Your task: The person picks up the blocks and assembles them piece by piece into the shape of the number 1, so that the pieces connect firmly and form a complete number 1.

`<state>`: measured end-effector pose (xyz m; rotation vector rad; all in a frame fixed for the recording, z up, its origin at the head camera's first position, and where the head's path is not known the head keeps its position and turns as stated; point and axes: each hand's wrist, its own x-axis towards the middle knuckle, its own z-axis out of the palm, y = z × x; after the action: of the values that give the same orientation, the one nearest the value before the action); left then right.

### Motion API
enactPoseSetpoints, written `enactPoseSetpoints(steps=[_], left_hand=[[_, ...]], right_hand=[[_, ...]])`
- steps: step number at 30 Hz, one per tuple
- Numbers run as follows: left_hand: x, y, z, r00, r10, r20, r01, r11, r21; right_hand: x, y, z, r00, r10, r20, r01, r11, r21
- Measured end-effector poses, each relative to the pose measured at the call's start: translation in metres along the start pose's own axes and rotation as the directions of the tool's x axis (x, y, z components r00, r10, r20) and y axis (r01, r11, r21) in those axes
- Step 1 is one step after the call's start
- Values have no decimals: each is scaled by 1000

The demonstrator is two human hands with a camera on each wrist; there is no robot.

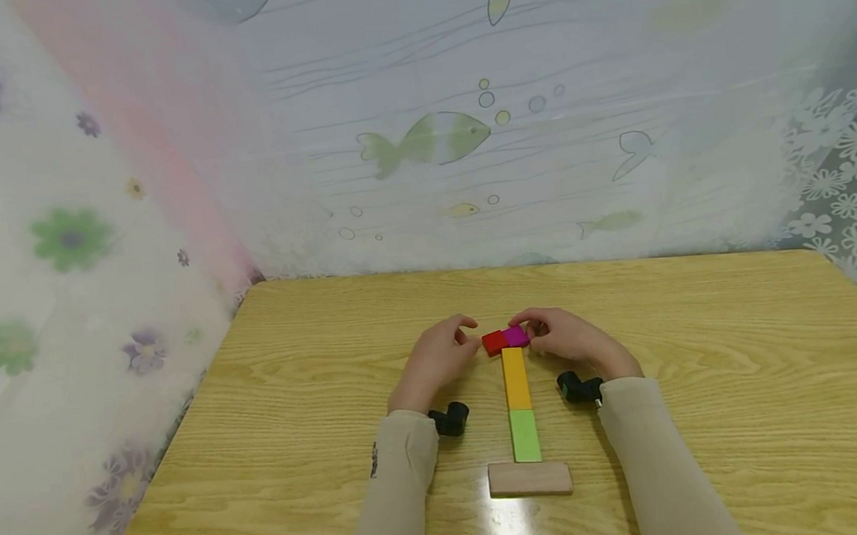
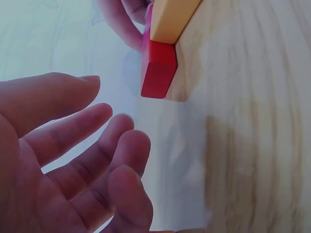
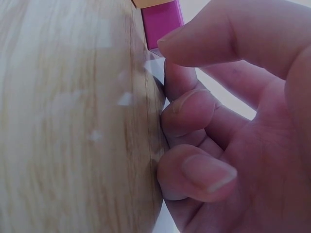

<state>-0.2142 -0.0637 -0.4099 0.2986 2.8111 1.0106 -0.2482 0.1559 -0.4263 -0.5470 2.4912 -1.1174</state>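
My right hand (image 1: 563, 334) pinches a purple block (image 1: 515, 336) at its right end, thumb at the near corner and a finger along the far side. The other fingers curl in toward the palm in the right wrist view. A red block (image 1: 493, 343) lies end to end with the purple one. To its left, my left hand (image 1: 442, 353) is held with fingers loosely bent and holds nothing; the left wrist view shows a gap between its fingertips and the red block. An orange block (image 1: 516, 379) meets the red and purple pair from the near side.
A light green block (image 1: 526, 435) continues the line below the orange one. Nearest the body, a plain wooden block (image 1: 529, 478) lies crosswise at its foot. Black wrist cameras (image 1: 450, 419) sit by both wrists. A patterned curtain (image 1: 424, 201) hangs behind the wooden table (image 1: 293, 351).
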Motion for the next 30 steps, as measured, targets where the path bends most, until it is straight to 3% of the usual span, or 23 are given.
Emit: enactPoseSetpoints(steps=[5, 15, 23, 30], left_hand=[[-2, -4, -6, 1000, -16, -14, 15, 1000, -11], [-8, -25, -21, 994, -78, -72, 73, 994, -76], [-15, -35, -36, 978, -188, -84, 181, 980, -87], [-22, -43, -42, 959, -283, -29, 282, 959, -33]], right_hand=[[0, 0, 0, 1000, 1, 2, -1, 1000, 1], [0, 4, 0, 1000, -13, -1, 13, 1000, -9], [1, 2, 0, 1000, -22, -3, 22, 1000, 1], [0, 2, 1, 1000, -18, -5, 18, 1000, -16]])
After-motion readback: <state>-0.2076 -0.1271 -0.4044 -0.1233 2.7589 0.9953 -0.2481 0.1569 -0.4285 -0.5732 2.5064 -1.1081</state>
